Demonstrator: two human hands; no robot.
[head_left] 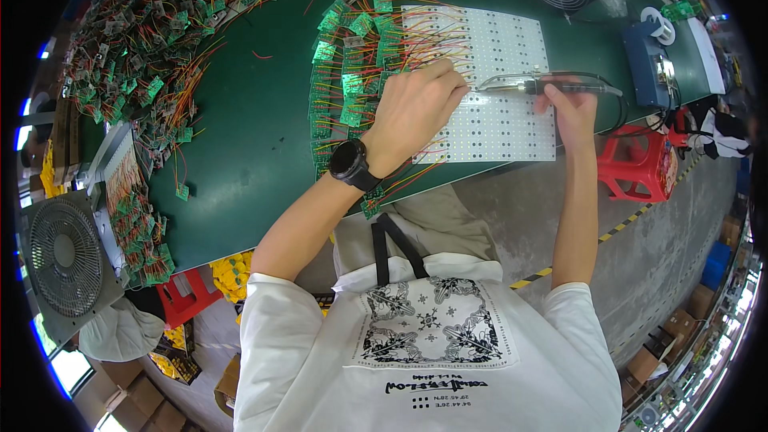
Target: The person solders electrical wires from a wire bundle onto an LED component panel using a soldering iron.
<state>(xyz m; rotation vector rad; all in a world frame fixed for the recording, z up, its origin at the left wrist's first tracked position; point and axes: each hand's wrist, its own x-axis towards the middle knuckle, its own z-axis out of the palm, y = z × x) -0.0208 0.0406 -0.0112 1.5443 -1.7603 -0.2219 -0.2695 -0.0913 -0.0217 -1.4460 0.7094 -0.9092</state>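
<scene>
The slim black-handled soldering iron (548,85) lies gripped in the right hand (570,108), its tip beside the left hand (416,112) fingertips pressing a white perforated panel (500,84)

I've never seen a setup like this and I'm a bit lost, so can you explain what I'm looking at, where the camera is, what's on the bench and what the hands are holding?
There is no machine here: a person works with two bare hands. The single picture comes from a wide fisheye camera worn on the person's head, looking down, so straight edges curve near the rim.

The surface is a green workbench. On it lies a white panel dotted with rows of tiny parts, bordered by small green circuit boards joined to it by red and orange wires. A larger heap of such boards lies at the far left.

The left hand, with a black watch on its wrist, presses on the panel. The right hand holds a soldering iron, its tip pointing at the left fingertips.
</scene>
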